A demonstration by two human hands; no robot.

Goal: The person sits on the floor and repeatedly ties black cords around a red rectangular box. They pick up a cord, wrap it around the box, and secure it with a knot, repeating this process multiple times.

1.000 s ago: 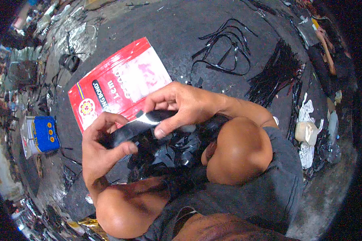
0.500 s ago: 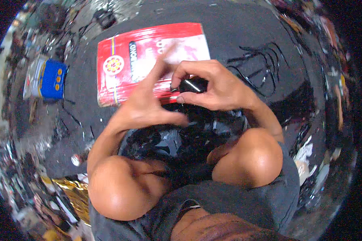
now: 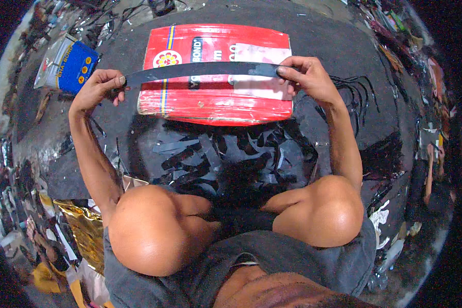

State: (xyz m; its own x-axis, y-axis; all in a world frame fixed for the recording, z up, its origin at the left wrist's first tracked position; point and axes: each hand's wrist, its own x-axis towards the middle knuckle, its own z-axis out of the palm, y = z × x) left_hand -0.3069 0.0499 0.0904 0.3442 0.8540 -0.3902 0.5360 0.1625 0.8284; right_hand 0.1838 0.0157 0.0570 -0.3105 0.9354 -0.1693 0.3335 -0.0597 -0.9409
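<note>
A flat black strip [image 3: 205, 70] is stretched out between my two hands, above a red box [image 3: 200, 110]. My left hand [image 3: 101, 88] pinches its left end between thumb and fingers, just beyond the box's left side. At the box's right edge, my right hand [image 3: 305, 77] pinches the other end, which has a greyish worn patch near the fingers. The strip bows slightly upward in the middle. Below the box, between my knees, lie several loose black strips and scraps [image 3: 205, 156].
A blue and white can [image 3: 69, 64] stands at the far left. Thin black cords [image 3: 362, 90] lie right of the box on the dark mat [image 3: 51, 172]. Crumpled gold foil [image 3: 84, 231] is beside my left knee, and white plastic scraps [image 3: 380, 223] are beside the right one.
My hands were close together over the box, the right one holding a bunched black piece. They have moved apart, and the black strip now extends between them.
</note>
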